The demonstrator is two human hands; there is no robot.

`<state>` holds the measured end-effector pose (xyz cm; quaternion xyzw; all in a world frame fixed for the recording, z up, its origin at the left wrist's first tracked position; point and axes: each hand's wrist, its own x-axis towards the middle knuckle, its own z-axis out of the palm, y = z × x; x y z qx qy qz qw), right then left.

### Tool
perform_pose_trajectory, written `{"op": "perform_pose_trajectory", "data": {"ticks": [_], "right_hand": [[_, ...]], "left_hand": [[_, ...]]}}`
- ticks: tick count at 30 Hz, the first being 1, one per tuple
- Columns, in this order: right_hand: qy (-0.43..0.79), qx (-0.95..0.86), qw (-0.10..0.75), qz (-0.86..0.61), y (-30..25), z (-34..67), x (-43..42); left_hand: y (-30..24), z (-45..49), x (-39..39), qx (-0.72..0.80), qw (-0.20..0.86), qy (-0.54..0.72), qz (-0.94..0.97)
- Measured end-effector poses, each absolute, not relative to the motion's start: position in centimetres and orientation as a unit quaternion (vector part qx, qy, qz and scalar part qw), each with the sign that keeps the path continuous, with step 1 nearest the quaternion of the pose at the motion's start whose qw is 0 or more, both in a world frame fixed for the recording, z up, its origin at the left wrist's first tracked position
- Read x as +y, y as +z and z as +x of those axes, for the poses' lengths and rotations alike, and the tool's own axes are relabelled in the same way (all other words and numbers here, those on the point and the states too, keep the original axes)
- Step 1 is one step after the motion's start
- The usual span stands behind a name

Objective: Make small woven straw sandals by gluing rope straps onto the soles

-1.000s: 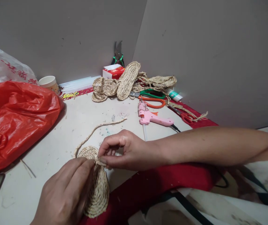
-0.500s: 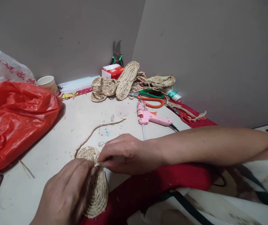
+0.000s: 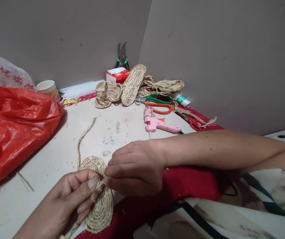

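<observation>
A coiled straw-rope sole point(image 3: 99, 212), narrow at its waist, lies near the table's front edge. My left hand point(image 3: 66, 199) is closed on its left side, thumb and fingertips pinching the braided rope at the waist. My right hand point(image 3: 134, 167) is closed at the same spot from the right, its fingertips pinching a small pale strand. What the right fingers grip is mostly hidden behind them. A loose tail of straw rope point(image 3: 78, 146) runs up the table from the sole's upper left edge. Another bit of rope shows below my left hand.
A pink glue gun point(image 3: 157, 124) lies beyond my right forearm. Behind it are scissors point(image 3: 159, 108), straw-rope coils point(image 3: 133, 85), a tissue box point(image 3: 117, 77) and pruning shears point(image 3: 122, 58). A red plastic bag point(image 3: 20, 129) and a paper cup point(image 3: 49, 89) stand at left.
My left hand has turned so its thumb shows on top at the sole's waist. The loose rope tail has swung left and now points more upward. My right hand stays close by.
</observation>
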<state>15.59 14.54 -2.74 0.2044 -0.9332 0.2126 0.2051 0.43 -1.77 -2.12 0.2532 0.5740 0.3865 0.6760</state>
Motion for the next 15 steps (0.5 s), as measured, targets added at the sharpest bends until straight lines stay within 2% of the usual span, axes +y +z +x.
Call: {"op": "perform_pose_trajectory", "data": {"ticks": [2,4,5,7,9,10,12,15], "right_hand": [[0.250,-0.927,0.210,0.187,-2.8,15.5,14.5],[0.325,-0.912,0.220,0.122,-2.9,15.4,14.4],[0.385,-0.894,0.217,0.074,-2.9,15.3,14.3],[0.545,-0.819,0.175,-0.047,-2.8,15.1,14.1],[0.690,-0.701,0.096,-0.149,-2.8,14.8,14.0],[0.736,-0.648,0.063,-0.185,-2.7,14.7,13.9],[0.782,-0.581,0.018,-0.225,-2.6,14.3,13.9],[0.817,-0.523,-0.023,-0.242,-2.5,14.0,14.0]], "left_hand": [[-2.1,0.3,-1.8,0.598,0.644,0.397,0.266],[-2.0,0.1,-2.2,0.651,0.546,0.413,0.329],[-2.0,0.1,-2.5,0.683,0.463,0.413,0.386],[-1.9,0.1,-3.1,0.725,0.227,0.372,0.533],[-1.9,0.5,-3.7,0.693,-0.017,0.280,0.664],[-1.8,0.7,-3.9,0.659,-0.106,0.231,0.708],[-1.8,1.2,-4.2,0.613,-0.207,0.153,0.747],[-1.9,1.3,-4.1,0.585,-0.271,0.092,0.759]]}}
